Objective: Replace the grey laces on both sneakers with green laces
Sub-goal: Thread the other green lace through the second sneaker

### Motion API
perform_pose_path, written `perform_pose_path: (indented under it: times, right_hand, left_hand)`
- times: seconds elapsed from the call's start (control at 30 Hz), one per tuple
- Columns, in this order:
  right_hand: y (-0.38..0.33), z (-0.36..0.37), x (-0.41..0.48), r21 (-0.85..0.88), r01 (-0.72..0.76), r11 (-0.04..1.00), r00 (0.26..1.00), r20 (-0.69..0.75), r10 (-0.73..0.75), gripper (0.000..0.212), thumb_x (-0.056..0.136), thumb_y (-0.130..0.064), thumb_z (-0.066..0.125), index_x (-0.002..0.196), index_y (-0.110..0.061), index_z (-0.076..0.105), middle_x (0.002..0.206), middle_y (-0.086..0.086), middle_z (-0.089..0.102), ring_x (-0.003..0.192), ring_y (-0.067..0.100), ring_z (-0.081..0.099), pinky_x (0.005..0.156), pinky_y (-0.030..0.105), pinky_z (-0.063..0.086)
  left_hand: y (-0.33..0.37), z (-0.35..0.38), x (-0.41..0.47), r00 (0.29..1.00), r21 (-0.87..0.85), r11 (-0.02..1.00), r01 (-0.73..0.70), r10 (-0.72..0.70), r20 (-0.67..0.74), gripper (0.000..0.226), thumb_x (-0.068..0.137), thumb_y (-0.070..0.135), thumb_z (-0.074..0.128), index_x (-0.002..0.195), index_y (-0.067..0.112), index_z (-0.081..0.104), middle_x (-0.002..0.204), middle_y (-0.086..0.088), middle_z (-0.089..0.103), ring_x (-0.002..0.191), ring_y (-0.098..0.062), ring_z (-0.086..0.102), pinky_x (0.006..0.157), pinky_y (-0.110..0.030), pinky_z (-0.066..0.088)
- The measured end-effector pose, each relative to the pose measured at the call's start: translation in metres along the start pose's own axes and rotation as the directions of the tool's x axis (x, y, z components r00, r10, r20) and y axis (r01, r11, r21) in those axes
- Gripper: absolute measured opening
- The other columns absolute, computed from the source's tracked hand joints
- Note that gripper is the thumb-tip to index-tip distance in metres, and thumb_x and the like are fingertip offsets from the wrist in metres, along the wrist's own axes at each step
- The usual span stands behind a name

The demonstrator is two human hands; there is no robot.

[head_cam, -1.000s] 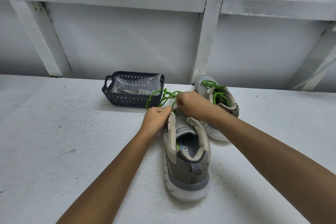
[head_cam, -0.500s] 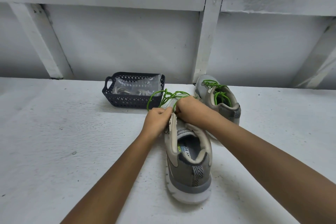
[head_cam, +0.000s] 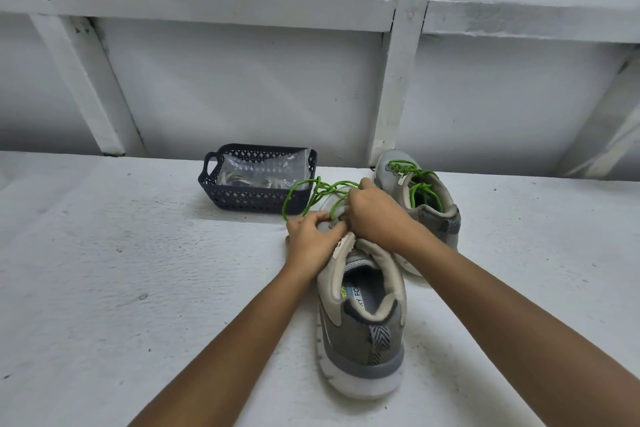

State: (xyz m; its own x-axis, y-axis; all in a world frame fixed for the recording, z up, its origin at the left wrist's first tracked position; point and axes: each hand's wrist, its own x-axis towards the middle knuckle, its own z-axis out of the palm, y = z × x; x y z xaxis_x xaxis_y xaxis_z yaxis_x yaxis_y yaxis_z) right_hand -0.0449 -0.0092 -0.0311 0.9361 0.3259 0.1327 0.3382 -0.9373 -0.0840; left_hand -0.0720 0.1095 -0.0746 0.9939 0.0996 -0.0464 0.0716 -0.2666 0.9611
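Head view: left hand [head_cam: 310,239] and right hand [head_cam: 375,215] fingers curled, pinching green lace [head_cam: 322,186] over near sneaker [head_cam: 360,326].

The near sneaker [head_cam: 360,322], toward the surface's front edge, is taupe and beige with a darker grey heel and a white sole. Its heel tab [head_cam: 380,336] has a black-and-white herringbone pattern, and its insole [head_cam: 360,298] is blue-grey with yellow-green and dark lettering. Its green lace [head_cam: 311,194] is bright lime. The far sneaker [head_cam: 446,218], at the back edge, shows the same grey and beige with a matching lime lace [head_cam: 415,180]. The basket [head_cam: 242,201] is dark navy with a diamond lattice. The surface [head_cam: 138,270] is white with dark flecks.
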Motion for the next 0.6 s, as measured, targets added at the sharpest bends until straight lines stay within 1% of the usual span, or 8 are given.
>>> perform_pose_path:
  times: [0.03,0.1,0.2,0.3,0.37,0.43,0.5,0.6]
  right_hand:
    - [0.0,-0.001,-0.001,0.034,-0.019,0.999,0.999,-0.031,0.02,0.018,0.09,-0.007,0.046,0.104,0.003,0.051,0.111,0.02,0.045,0.094,0.039,0.053,0.074,0.037,0.038]
    - [0.001,-0.003,-0.002,0.103,-0.044,0.994,0.993,-0.104,0.055,0.017,0.093,-0.008,0.046,0.105,0.003,0.05,0.112,0.018,0.045,0.09,0.038,0.053,0.07,0.035,0.037]
    - [0.004,-0.01,-0.004,0.199,-0.023,0.98,0.978,-0.198,0.063,0.021,0.098,-0.014,0.043,0.105,0.002,0.054,0.111,0.016,0.048,0.094,0.034,0.052,0.077,0.038,0.042]
    - [0.004,-0.019,-0.004,0.274,0.028,0.961,0.961,-0.272,0.049,0.023,0.099,-0.015,0.043,0.104,0.001,0.057,0.105,0.012,0.049,0.093,0.028,0.051,0.078,0.036,0.04]
    - [0.003,-0.03,-0.003,0.325,0.083,0.942,0.943,-0.332,0.032,0.02,0.098,-0.013,0.045,0.098,0.001,0.058,0.095,0.005,0.045,0.087,0.024,0.049,0.071,0.027,0.032]
    - [0.001,-0.047,-0.002,0.378,0.132,0.917,0.915,-0.402,0.034,0.015,0.097,-0.013,0.048,0.088,-0.004,0.057,0.089,0.0,0.041,0.078,0.017,0.044,0.065,0.019,0.027]
    - [-0.002,-0.067,0.001,0.445,0.179,0.878,0.88,-0.471,0.059,0.013,0.096,-0.013,0.051,0.084,-0.01,0.055,0.086,-0.003,0.043,0.075,0.012,0.043,0.063,0.014,0.029]
    - [-0.007,-0.087,0.002,0.479,0.234,0.846,0.862,-0.505,0.048,0.01,0.095,-0.012,0.054,0.088,-0.007,0.059,0.085,-0.004,0.046,0.078,0.011,0.046,0.066,0.006,0.033]
  left_hand:
    - [-0.002,0.002,0.001,0.999,0.042,0.998,0.038,-0.038,0.002,0.026,0.083,0.032,0.066,0.106,0.023,0.061,0.12,-0.003,0.042,0.115,-0.022,0.05,0.104,-0.037,0.039]
    - [-0.004,0.004,0.003,0.998,0.086,0.995,0.059,-0.059,-0.001,0.034,0.08,0.036,0.068,0.111,0.027,0.056,0.124,-0.004,0.035,0.121,-0.026,0.044,0.107,-0.036,0.035]
    - [-0.001,0.005,0.002,0.998,0.13,0.989,0.068,-0.068,-0.003,0.045,0.078,0.04,0.069,0.118,0.028,0.054,0.121,-0.001,0.032,0.123,-0.026,0.041,0.103,-0.028,0.033]
    - [-0.001,0.005,0.004,0.998,0.196,0.979,0.063,-0.065,0.005,0.046,0.077,0.041,0.069,0.118,0.028,0.053,0.12,0.0,0.031,0.122,-0.027,0.039,0.096,-0.027,0.031]
    - [-0.001,0.005,0.005,0.999,0.231,0.972,0.042,-0.046,0.008,0.049,0.078,0.043,0.069,0.12,0.027,0.052,0.125,-0.001,0.03,0.123,-0.027,0.036,0.097,-0.028,0.03]
    - [-0.003,0.006,0.007,0.999,0.256,0.966,0.029,-0.031,0.005,0.05,0.077,0.043,0.069,0.122,0.026,0.051,0.121,0.0,0.029,0.122,-0.028,0.035,0.096,-0.029,0.03]
    - [-0.005,0.006,0.008,1.0,0.267,0.963,0.026,-0.027,0.0,0.052,0.077,0.044,0.069,0.121,0.026,0.051,0.114,0.002,0.026,0.121,-0.028,0.036,0.096,-0.03,0.031]
    - [-0.005,0.007,0.009,0.999,0.274,0.961,0.034,-0.034,-0.007,0.054,0.075,0.044,0.07,0.122,0.024,0.052,0.116,0.001,0.028,0.12,-0.028,0.036,0.098,-0.03,0.031]
